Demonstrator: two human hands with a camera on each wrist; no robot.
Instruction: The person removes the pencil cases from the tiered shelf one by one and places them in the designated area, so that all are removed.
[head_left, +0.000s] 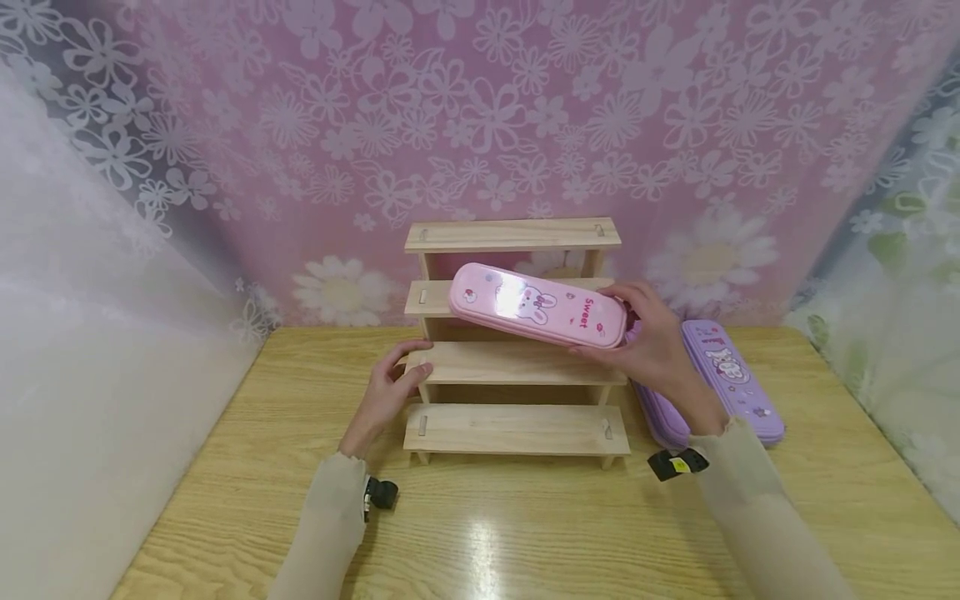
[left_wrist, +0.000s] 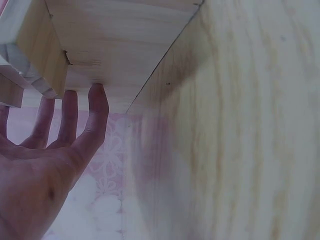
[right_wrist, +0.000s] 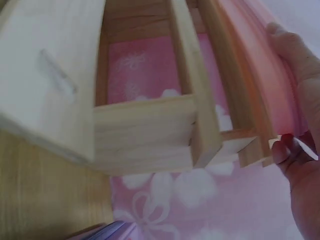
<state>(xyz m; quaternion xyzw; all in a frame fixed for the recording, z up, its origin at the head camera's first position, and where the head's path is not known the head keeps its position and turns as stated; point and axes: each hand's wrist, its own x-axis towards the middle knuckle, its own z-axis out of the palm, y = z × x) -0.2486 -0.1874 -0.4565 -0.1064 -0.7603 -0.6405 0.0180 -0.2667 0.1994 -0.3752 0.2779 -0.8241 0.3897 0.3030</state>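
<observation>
A tiered wooden display shelf (head_left: 513, 429) stands on the table, its steps rising toward the back. My right hand (head_left: 660, 346) grips the right end of a pink pencil case (head_left: 483, 312) with a bunny and the word "Sweet" on its lid. The case is tilted over the upper steps, left end higher; whether it touches a board I cannot tell. In the right wrist view the case (right_wrist: 260, 65) shows side-on. My left hand (head_left: 386, 392) holds the left end of the third board from the top, thumb on it. In the left wrist view its fingers (left_wrist: 97, 110) reach the shelf's wood.
Purple pencil cases (head_left: 738, 375) lie on the table (head_left: 480, 517) to the right of the shelf, partly behind my right forearm. A pink flowered curtain (head_left: 487, 108) hangs close behind the shelf. Pale fabric (head_left: 82, 333) borders the left side.
</observation>
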